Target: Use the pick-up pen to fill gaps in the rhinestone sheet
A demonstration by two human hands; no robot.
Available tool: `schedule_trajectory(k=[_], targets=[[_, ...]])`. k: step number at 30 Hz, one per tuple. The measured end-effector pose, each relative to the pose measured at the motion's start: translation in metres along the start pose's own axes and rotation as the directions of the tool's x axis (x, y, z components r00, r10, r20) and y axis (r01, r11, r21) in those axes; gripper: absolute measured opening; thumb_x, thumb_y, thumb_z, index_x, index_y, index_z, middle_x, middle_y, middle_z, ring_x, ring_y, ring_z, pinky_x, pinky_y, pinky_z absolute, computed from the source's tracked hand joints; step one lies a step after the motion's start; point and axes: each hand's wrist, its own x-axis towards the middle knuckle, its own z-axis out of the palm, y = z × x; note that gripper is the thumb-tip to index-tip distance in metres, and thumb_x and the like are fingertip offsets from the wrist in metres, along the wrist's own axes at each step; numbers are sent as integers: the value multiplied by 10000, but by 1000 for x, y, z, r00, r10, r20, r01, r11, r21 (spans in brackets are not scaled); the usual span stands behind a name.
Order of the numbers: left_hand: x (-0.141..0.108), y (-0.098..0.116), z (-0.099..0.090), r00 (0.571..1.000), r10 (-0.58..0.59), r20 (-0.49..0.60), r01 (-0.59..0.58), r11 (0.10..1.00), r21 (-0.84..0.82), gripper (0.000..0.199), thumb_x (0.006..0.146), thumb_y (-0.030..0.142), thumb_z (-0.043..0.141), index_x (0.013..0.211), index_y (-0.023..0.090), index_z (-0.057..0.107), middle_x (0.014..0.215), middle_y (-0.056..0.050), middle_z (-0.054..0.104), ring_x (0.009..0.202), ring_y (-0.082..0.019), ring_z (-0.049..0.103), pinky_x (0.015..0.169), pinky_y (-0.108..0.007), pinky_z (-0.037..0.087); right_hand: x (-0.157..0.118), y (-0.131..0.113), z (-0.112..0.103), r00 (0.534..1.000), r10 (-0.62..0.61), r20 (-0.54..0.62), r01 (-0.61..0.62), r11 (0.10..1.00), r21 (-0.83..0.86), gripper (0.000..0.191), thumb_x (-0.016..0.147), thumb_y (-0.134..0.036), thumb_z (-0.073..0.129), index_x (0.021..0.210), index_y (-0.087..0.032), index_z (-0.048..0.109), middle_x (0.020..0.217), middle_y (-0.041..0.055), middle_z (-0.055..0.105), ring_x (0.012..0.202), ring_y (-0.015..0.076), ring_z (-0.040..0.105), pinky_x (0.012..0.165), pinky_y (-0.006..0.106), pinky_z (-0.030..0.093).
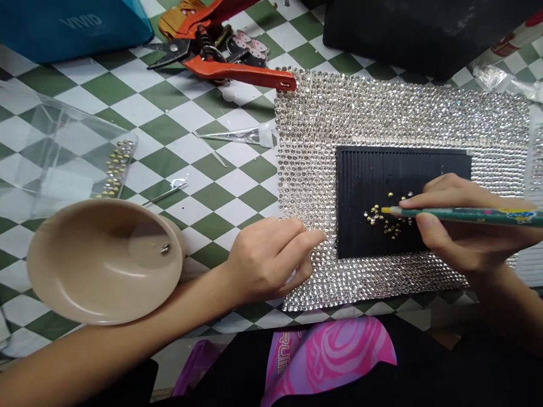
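My right hand pinches a green patterned pencil. Its yellow tip touches or hovers just over a loose cluster of small gold-backed rhinestones. They lie scattered on a black ridged tray, which rests on a sheet of silvery rhinestone mesh. Left of the tray, my left hand is closed above the mesh's edge, index finger pointing toward the tray. A small whitish bit shows under its curled fingers, too hidden to name.
A beige bowl with a small metallic piece stands at left, beside a clear bag of rhinestones. Tweezers lie behind the bowl. Orange-handled pruning shears lie at the back, near a blue box and a black object.
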Motion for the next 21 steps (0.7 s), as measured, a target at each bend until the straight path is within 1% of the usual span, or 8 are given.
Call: schedule_trajectory(k=[4,7,9,12,14,17,20,21], targets=[[0,1,1,1000,7,-6,-7,1000,3,229,852,42,477,1041,144,556,691,13,605,588,-121,523,535,-253,419,-8,0,1,1000,-1,28,2,1000,-9,472,735,-96,690,1096,-395,742,736,-24,709,579,179,588,473,351,434],[0,1,2,1000,5,-7,-5,1000,7,228,855,45,474,1041,147,556,695,14,604,593,-119,524,539,-252,420,-12,1,1,999,-32,31,32,999,7,507,713,-98,708,1132,-383,732,755,-31,717,577,175,587,454,344,434],[0,1,1,1000,0,-4,0,1000,6,225,860,50,473,1043,152,556,700,16,608,599,-115,529,544,-248,422,-13,2,0,999,-27,30,26,1000,14,496,706,-89,706,1116,-367,740,752,-27,718,580,174,586,466,348,438],[0,1,0,1000,-4,0,4,1000,0,227,862,51,473,1046,156,557,702,19,613,599,-109,531,547,-243,425,-10,3,-1,1000,17,9,-17,999,31,413,716,-99,689,1037,-349,762,735,-14,712,579,178,579,481,362,427],[0,0,0,1000,-4,-2,4,1000,-2,232,857,48,473,1045,155,558,702,18,616,596,-110,532,545,-244,425,-6,4,-2,999,15,-33,-14,999,41,378,724,-111,679,1003,-352,760,735,-22,713,585,174,576,490,360,418],[0,0,1,1000,-3,-3,3,1000,-1,233,856,46,473,1046,155,556,701,16,616,595,-113,533,543,-245,424,10,10,1,991,-43,-126,44,999,5,332,741,-104,666,947,-351,746,781,-45,736,601,154,592,526,352,445],[0,0,1,1000,-1,-7,1,1000,0,231,854,49,475,1046,149,556,693,11,608,590,-121,524,536,-251,419,33,19,8,977,-51,-206,49,999,-13,197,786,-103,664,834,-274,748,777,-13,750,614,140,633,538,329,487],[-1,0,1,1000,-1,-10,1,1000,-1,232,851,49,477,1046,148,556,691,11,603,589,-122,520,533,-253,417,41,22,11,977,-50,-209,51,999,-1,166,806,-112,661,827,-252,748,768,1,749,624,141,648,546,323,500]])
